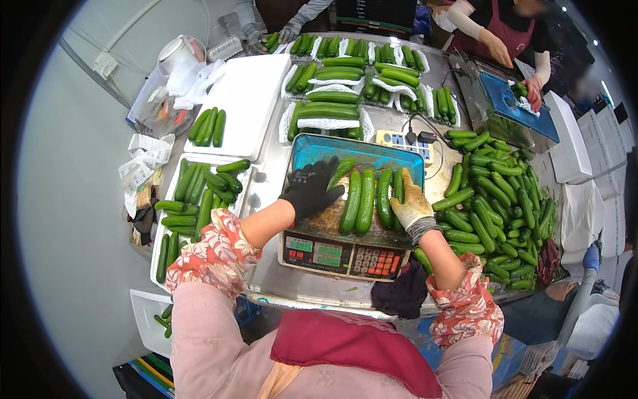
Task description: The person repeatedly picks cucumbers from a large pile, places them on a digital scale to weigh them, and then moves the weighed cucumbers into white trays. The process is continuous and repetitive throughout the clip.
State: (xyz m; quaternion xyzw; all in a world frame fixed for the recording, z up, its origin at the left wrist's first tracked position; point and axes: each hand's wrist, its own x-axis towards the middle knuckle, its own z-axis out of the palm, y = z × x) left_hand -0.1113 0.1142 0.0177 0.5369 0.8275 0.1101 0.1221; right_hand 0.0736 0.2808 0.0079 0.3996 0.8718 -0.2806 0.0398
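A digital scale (344, 259) with a blue tray (364, 145) stands before me, its display lit. Several cucumbers lie on the tray; a pair (359, 202) is side by side in the middle. My left hand (311, 189), in a black glove, has fingers and thumb around a slanted cucumber (342, 171) at the tray's left. My right hand (412, 202), in a stained pale glove, grips a cucumber (398, 184) near the right edge, partly hidden by the thumb. Another cucumber (385, 197) lies just left of it.
A loose cucumber heap (493, 199) lies right. Packed cucumber trays (329, 109) and a power strip (398, 142) are behind the scale. A white foam box (244, 95) and a foam tray of cucumbers (157, 254) stand left. Co-workers' hands (289, 31) (533, 95) work across the table.
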